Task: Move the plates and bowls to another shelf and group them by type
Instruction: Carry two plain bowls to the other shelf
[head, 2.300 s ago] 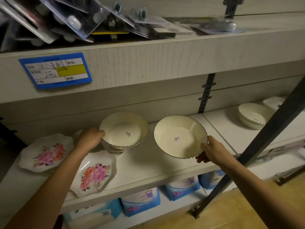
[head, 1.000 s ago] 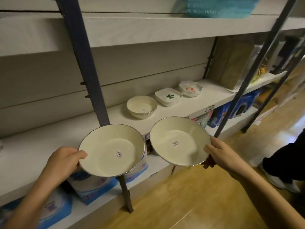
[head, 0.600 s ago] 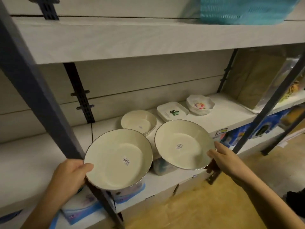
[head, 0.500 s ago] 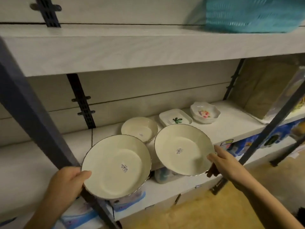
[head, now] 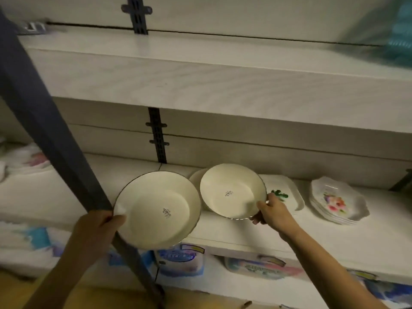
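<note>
Teal basket blurred — cut by right edge, bowl stickers unreadable

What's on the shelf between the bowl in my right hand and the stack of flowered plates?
The head view shows a white rectangular dish with a green print between the bowl and the flowered plates, partly behind the right hand.

The left bowl is held beside the post, the right bowl over the shelf. A square plate and, farther right, a plate stack are set on it.
</note>
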`<state>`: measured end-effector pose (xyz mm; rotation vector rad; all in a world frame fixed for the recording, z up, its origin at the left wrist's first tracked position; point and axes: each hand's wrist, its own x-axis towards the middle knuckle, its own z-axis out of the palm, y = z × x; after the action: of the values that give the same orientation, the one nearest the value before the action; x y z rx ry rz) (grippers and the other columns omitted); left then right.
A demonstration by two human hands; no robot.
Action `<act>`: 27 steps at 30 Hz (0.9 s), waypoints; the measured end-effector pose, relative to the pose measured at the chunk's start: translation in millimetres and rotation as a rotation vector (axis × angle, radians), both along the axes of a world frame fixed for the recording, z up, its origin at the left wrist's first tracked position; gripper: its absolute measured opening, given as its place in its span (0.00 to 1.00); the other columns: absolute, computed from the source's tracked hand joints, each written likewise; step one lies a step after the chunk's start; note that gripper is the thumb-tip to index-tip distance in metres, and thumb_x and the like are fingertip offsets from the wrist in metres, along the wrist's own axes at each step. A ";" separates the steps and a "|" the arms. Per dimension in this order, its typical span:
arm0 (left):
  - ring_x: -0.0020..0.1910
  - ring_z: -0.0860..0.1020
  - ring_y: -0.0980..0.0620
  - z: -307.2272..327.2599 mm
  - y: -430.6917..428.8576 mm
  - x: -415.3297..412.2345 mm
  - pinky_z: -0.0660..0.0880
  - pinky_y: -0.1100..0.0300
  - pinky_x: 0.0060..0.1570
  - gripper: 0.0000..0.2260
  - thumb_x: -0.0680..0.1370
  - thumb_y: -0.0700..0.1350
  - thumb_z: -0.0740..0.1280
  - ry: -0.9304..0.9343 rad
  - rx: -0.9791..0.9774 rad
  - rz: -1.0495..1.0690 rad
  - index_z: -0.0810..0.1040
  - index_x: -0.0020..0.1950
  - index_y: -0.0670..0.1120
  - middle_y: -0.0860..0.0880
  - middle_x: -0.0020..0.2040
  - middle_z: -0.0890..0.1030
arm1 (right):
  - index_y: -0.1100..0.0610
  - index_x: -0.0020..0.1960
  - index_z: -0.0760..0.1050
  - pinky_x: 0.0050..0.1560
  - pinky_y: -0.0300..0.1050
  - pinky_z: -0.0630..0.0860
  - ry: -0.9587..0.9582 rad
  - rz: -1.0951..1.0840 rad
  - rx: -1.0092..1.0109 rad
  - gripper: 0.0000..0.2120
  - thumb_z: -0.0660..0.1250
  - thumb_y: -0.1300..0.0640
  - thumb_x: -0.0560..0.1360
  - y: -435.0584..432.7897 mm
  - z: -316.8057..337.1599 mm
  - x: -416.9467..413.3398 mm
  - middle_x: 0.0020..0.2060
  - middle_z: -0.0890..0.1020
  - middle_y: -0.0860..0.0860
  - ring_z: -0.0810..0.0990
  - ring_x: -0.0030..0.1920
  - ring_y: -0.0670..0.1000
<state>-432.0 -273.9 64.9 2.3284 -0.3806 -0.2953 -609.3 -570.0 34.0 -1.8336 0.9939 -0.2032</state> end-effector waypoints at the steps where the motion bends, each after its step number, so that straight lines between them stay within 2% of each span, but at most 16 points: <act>1: 0.34 0.72 0.46 -0.5 0.0 -2.5 0.69 0.54 0.39 0.16 0.75 0.42 0.65 -0.007 -0.003 0.033 0.71 0.27 0.49 0.49 0.27 0.72 | 0.62 0.54 0.64 0.33 0.42 0.73 0.006 0.010 -0.003 0.06 0.55 0.64 0.77 -3.8 -5.1 10.0 0.32 0.81 0.57 0.78 0.31 0.52; 5: 0.33 0.71 0.45 -0.3 1.9 -10.6 0.69 0.53 0.38 0.17 0.76 0.43 0.64 -0.049 0.029 0.109 0.70 0.27 0.47 0.49 0.26 0.71 | 0.66 0.52 0.66 0.36 0.46 0.74 0.036 0.025 -0.051 0.08 0.56 0.63 0.75 -12.6 -28.5 49.4 0.28 0.80 0.55 0.78 0.29 0.53; 7: 0.33 0.71 0.44 0.7 3.3 -12.9 0.70 0.49 0.39 0.16 0.76 0.42 0.64 -0.048 0.021 0.140 0.70 0.27 0.45 0.47 0.27 0.71 | 0.65 0.51 0.66 0.43 0.51 0.79 0.051 0.002 -0.044 0.08 0.57 0.62 0.74 -15.5 -41.9 64.4 0.29 0.80 0.56 0.81 0.35 0.58; 9: 0.31 0.70 0.46 1.5 4.3 -16.8 0.69 0.51 0.39 0.16 0.76 0.41 0.63 -0.038 0.017 0.170 0.69 0.27 0.43 0.45 0.27 0.71 | 0.68 0.53 0.69 0.48 0.56 0.80 0.069 -0.017 -0.041 0.13 0.58 0.60 0.74 -17.2 -53.2 76.0 0.35 0.83 0.60 0.83 0.41 0.61; 11: 0.29 0.69 0.48 1.2 5.2 -20.8 0.66 0.56 0.35 0.17 0.76 0.39 0.63 -0.052 -0.003 0.173 0.69 0.27 0.42 0.44 0.26 0.70 | 0.68 0.54 0.70 0.48 0.52 0.80 0.097 -0.046 -0.062 0.14 0.58 0.59 0.75 -19.7 -62.7 84.6 0.42 0.83 0.62 0.83 0.45 0.61; 13: 0.28 0.69 0.49 0.9 6.2 -23.4 0.65 0.57 0.33 0.17 0.76 0.39 0.63 -0.061 -0.022 0.173 0.68 0.26 0.42 0.44 0.25 0.70 | 0.67 0.56 0.70 0.45 0.46 0.75 0.149 -0.063 -0.108 0.14 0.59 0.58 0.76 -20.4 -64.5 87.6 0.46 0.83 0.62 0.82 0.49 0.61; 15: 0.28 0.68 0.49 -0.7 6.5 -22.5 0.65 0.56 0.35 0.18 0.76 0.38 0.63 -0.053 -0.032 0.192 0.67 0.26 0.42 0.45 0.25 0.69 | 0.68 0.56 0.73 0.45 0.46 0.73 0.219 -0.069 -0.165 0.17 0.61 0.55 0.76 -23.9 -68.0 88.5 0.50 0.82 0.63 0.80 0.52 0.62; 18: 0.28 0.68 0.49 -0.9 2.3 -23.1 0.64 0.56 0.37 0.18 0.76 0.38 0.63 -0.068 -0.042 0.206 0.67 0.25 0.42 0.45 0.25 0.69 | 0.68 0.57 0.75 0.51 0.49 0.75 0.271 -0.056 -0.191 0.23 0.64 0.48 0.75 -27.3 -71.5 84.2 0.52 0.82 0.63 0.80 0.54 0.62; 22: 0.30 0.69 0.48 -4.5 -8.0 -23.1 0.65 0.57 0.39 0.18 0.76 0.39 0.63 -0.075 -0.050 0.199 0.67 0.26 0.44 0.46 0.26 0.69 | 0.69 0.62 0.67 0.52 0.50 0.74 0.258 -0.009 -0.186 0.27 0.62 0.47 0.76 -21.0 -60.4 75.6 0.55 0.79 0.64 0.78 0.56 0.63; 24: 0.29 0.70 0.48 -7.8 -19.1 -19.7 0.66 0.57 0.38 0.17 0.76 0.39 0.63 -0.046 -0.053 0.153 0.68 0.27 0.42 0.46 0.25 0.70 | 0.66 0.61 0.67 0.48 0.47 0.74 0.257 0.081 -0.229 0.23 0.61 0.48 0.77 -19.3 -49.4 62.9 0.53 0.80 0.61 0.80 0.52 0.62; 26: 0.29 0.70 0.48 -13.7 -32.8 -11.6 0.68 0.57 0.36 0.16 0.76 0.41 0.63 -0.012 -0.065 0.100 0.70 0.27 0.43 0.47 0.25 0.70 | 0.62 0.58 0.70 0.39 0.43 0.74 0.288 0.244 -0.275 0.17 0.59 0.49 0.78 -17.6 -35.2 45.6 0.49 0.83 0.59 0.82 0.40 0.56; 27: 0.28 0.69 0.49 -17.2 -41.4 -7.0 0.68 0.57 0.34 0.17 0.76 0.41 0.63 -0.005 -0.060 0.066 0.70 0.27 0.44 0.48 0.25 0.70 | 0.61 0.58 0.71 0.39 0.40 0.75 0.315 0.331 -0.287 0.15 0.59 0.51 0.79 -16.8 -27.7 35.9 0.49 0.83 0.58 0.81 0.36 0.52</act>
<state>-439.0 -315.3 47.7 2.2778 -0.3104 -0.2423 -573.4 -586.8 6.3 -2.3133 0.8863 0.1587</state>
